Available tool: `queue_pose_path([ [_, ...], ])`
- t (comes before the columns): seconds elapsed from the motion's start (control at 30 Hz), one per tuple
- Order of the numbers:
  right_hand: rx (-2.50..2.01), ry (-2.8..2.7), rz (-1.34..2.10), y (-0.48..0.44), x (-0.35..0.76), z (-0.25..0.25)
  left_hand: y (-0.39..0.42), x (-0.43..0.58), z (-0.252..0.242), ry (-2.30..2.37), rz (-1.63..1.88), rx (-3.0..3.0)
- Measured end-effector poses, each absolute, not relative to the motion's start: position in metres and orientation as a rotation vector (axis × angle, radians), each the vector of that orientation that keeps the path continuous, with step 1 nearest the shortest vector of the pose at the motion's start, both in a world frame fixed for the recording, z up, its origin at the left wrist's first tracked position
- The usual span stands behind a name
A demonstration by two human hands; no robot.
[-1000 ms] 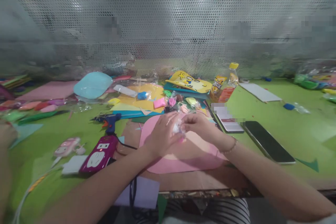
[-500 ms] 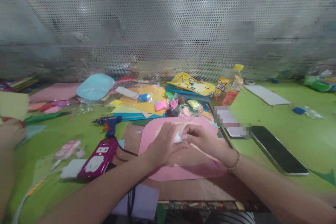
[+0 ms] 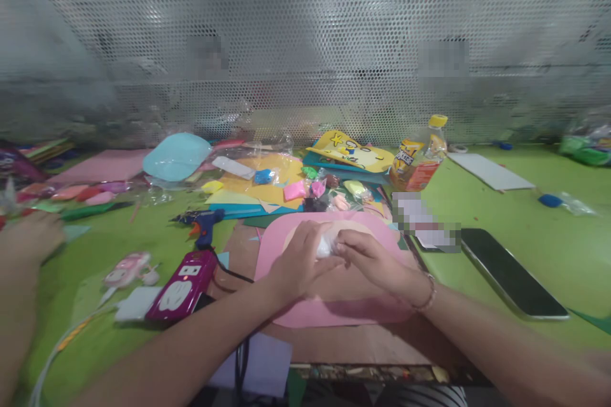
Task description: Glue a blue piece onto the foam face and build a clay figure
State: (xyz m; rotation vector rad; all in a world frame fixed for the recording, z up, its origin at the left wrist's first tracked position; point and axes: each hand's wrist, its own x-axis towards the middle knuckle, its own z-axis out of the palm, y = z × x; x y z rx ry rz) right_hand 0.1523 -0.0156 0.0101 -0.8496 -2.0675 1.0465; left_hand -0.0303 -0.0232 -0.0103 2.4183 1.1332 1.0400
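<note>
A small plastic-wrapped packet of white clay (image 3: 326,247) sits between my hands, above a pink rounded sheet (image 3: 286,316) with a beige shape on it. My left hand (image 3: 301,254) is curled around the packet from the left, partly hiding it. From the right, my right hand (image 3: 366,255) pinches at the packet's edge with bent fingers and thumb. Beyond my hands lie several small coloured clay packets, among them a pink one (image 3: 294,190) and a blue one (image 3: 264,176).
A blue glue gun (image 3: 206,227) and a purple power adapter (image 3: 184,286) with cables lie left. At right are a dark phone (image 3: 513,273) and a bottle of orange drink (image 3: 420,165). Another person's hand (image 3: 35,241) rests at far left. A perforated metal panel (image 3: 305,44) stands behind.
My fingers have shifted slightly around the white packet, and more of it shows. The other person's hand at far left has moved rightward, and the pale sheet near it has left view.
</note>
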Motion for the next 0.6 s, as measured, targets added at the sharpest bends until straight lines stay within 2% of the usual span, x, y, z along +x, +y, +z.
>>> queue_pose_path([
  [0.17,-0.765,-1.957,1.253,-0.012,0.152,0.012,-0.022,-0.030,-0.010,1.053,1.027,2.439],
  [0.4,-0.811,-1.951,1.243,-0.016,0.147,0.008,-0.021,-0.031,-0.006,0.923,1.054,2.450],
  [0.6,-0.696,-1.845,1.402,-0.013,0.149,0.000,-0.023,-0.028,-0.002,0.940,1.145,2.333],
])
